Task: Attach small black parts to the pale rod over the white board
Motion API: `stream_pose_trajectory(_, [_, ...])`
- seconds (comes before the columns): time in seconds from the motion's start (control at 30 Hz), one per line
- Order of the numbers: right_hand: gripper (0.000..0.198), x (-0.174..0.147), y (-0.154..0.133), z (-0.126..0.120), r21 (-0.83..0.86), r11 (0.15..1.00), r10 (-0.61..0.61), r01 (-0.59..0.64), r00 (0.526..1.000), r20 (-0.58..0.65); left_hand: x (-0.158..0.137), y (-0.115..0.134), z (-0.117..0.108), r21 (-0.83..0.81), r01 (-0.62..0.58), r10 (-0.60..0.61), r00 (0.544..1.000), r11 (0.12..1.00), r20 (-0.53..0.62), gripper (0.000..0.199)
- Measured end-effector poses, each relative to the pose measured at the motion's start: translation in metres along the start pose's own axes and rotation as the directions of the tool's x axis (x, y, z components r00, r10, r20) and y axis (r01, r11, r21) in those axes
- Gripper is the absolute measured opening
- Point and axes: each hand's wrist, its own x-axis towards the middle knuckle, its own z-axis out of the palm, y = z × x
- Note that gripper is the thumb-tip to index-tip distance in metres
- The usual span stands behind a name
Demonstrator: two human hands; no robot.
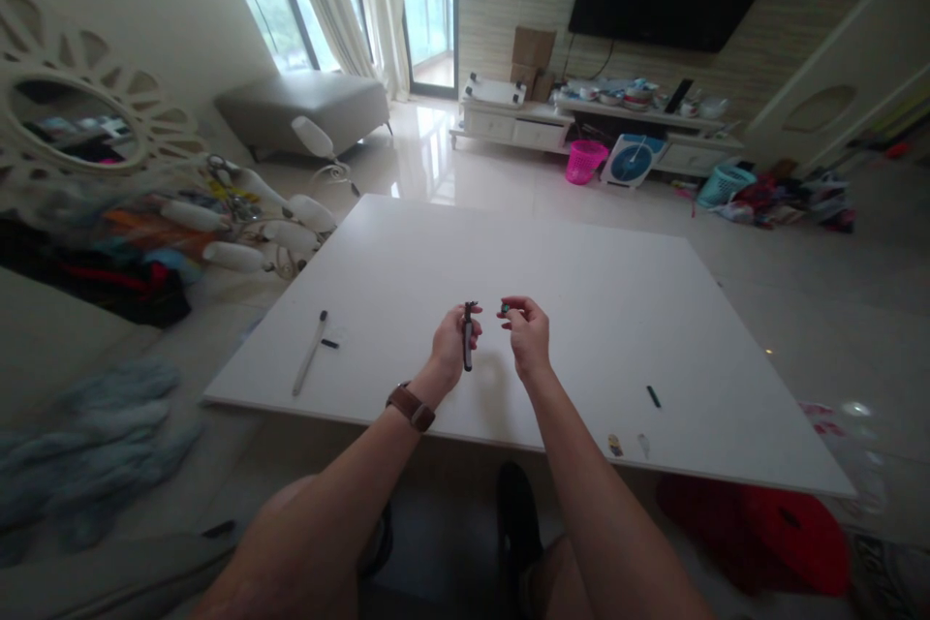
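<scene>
My left hand (pixel 451 344), with a brown watch strap at the wrist, grips a dark pen-like stick (pixel 468 339) held upright above the white table (pixel 617 271). My right hand (pixel 527 334) is a short way to its right and pinches a tiny dark green piece (pixel 505 310) between thumb and fingers. The two hands are apart, over the table's near middle. What the small piece is I cannot make out.
A white pen (pixel 309 354) and a small black cap (pixel 329 343) lie at the table's left. A short dark piece (pixel 654 396) and two tiny bits (pixel 615 445) lie near the front right edge. Cluttered floor surrounds the table; a red stool (pixel 785 528) stands below right.
</scene>
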Motion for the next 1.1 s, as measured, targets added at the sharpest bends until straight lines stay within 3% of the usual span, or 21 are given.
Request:
stream_pose_trajectory(0.13, [0.022,-0.007,-0.005,-0.001,0.086,0.996,0.014,-0.018,0.999,0.045,-0.003,-0.002,-0.004,0.044,-0.043,0.042,0.999,0.998,0.016,0.031])
stream_pose_trajectory(0.27, [0.024,-0.016,-0.008,-0.003,0.044,0.998,-0.051,0.048,0.997,0.064,-0.009,-0.006,-0.005,0.115,-0.158,0.153,0.987,0.981,0.048,0.030])
stream_pose_trajectory(0.43, [0.022,-0.021,-0.009,-0.006,0.050,0.998,-0.030,0.024,0.993,0.116,-0.016,-0.006,-0.002,0.181,-0.231,0.226,0.973,0.956,0.049,0.036])
stream_pose_trajectory(0.53, [0.017,-0.020,-0.010,-0.005,0.079,0.997,-0.036,0.028,0.994,0.105,-0.017,-0.001,-0.001,0.207,-0.244,0.236,0.970,0.947,0.067,0.037])
stream_pose_trajectory(0.77, [0.035,-0.011,-0.004,0.003,0.102,0.995,-0.001,-0.009,0.995,0.095,-0.012,0.007,0.000,0.203,-0.223,0.202,0.972,0.953,0.121,0.034])
stream_pose_trajectory(1.1, [0.005,-0.012,-0.002,-0.001,-0.052,0.984,-0.168,0.172,0.983,0.076,-0.013,0.009,-0.005,0.257,-0.235,0.211,0.970,0.937,0.118,0.031])
